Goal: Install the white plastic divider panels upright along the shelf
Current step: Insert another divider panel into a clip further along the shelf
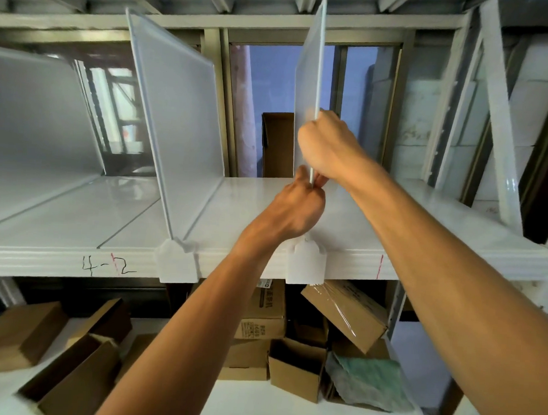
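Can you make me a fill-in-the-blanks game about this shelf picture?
1. The left hand and right hand both hold one white ____.
2. The ____ hand holds it higher up.
3. The shelf edge has ____ written on it.
4. Brown cardboard ____ lie under the shelf.
Missing words: panel; right; 4-2; boxes.

Three white divider panels are counted on the shelf (76, 203): a far-left panel (33, 115), a middle panel (176, 107) and a held panel (309, 82). Two clips are seen on the shelf edge, a left clip (176, 264) and a right clip (304, 267). Two hands are counted, the left hand (293, 210) and the right hand (328, 146). Two red marks (380, 267) are drawn on the edge. One cardboard box (277, 144) is seen behind the shelf. At least six lower boxes (260, 314) are counted beneath it, though the exact number cannot be told.
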